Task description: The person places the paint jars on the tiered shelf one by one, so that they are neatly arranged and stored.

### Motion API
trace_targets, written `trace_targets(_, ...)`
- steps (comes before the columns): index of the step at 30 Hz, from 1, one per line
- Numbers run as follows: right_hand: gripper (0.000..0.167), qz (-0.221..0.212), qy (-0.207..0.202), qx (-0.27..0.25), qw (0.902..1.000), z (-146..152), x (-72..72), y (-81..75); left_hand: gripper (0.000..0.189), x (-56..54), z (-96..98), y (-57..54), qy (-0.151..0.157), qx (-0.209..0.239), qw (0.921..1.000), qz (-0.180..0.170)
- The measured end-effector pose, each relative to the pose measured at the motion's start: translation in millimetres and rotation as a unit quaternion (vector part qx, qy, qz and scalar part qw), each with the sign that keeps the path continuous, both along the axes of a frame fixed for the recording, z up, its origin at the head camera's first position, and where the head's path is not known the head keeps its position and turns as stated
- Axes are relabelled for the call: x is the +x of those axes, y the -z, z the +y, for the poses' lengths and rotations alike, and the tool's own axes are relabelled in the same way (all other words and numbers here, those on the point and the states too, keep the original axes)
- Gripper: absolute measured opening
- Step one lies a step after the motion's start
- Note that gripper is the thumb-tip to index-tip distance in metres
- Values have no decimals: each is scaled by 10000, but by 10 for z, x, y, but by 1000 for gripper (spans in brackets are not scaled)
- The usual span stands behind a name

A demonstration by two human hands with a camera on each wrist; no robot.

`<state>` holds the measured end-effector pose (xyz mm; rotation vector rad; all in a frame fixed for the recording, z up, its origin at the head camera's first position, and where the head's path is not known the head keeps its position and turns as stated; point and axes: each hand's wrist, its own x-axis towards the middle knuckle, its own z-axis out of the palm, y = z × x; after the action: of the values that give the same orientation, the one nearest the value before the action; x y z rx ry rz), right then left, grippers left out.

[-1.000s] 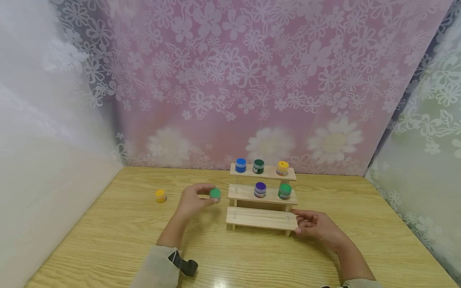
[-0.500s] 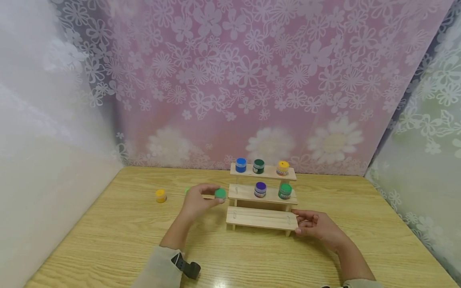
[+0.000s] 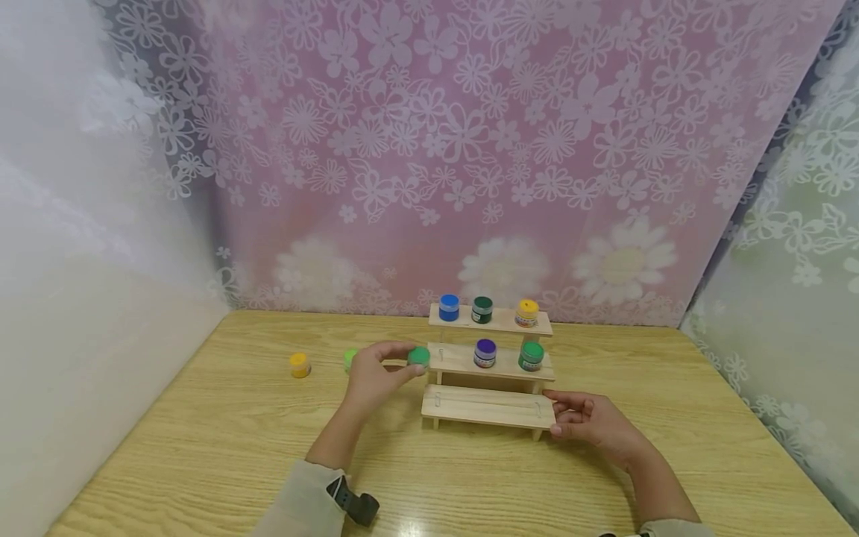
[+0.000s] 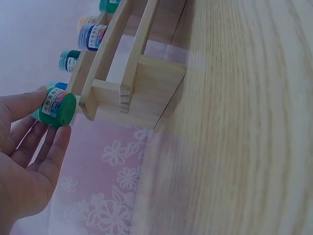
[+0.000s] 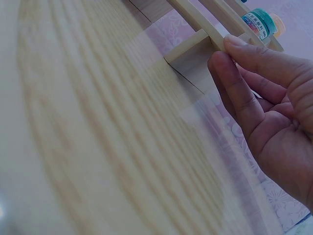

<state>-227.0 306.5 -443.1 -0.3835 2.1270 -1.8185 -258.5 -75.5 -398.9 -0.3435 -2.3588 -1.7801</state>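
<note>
My left hand grips a small green paint jar between thumb and fingers, beside the left end of the middle step of a three-tier wooden rack. In the left wrist view this jar is tilted, its lid towards the rack. My right hand pinches the right end of the rack's lowest step, thumb and fingers at the board's edge. A blue jar, a dark green jar and a yellow jar stand on the top step. On the middle step are a purple jar and another green jar.
Left of the rack, a yellow-orange jar stands on the wooden table. A light green jar is partly hidden behind my left hand. Flowered curtain hangs behind the table, with pale cloth on both sides.
My left hand has moved right with the green jar, up to the rack's left end. This has uncovered the light green jar behind it. The right hand stays where it was.
</note>
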Motion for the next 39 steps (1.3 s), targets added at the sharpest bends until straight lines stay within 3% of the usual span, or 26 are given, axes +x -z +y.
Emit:
trace_targets(10,76,-55,37,66,10000,-10,4,-3,35,-25,75,20,96,86,9999,-15)
trace_targets(33,74,-70,54,81,9999,-7,6,27,33,-181,381,-83,122,14,9993,-346)
trace_targets(39,73,-52,88,120,9999,-16,14,-6,31,-226,390,-52,241,7,9995,-199)
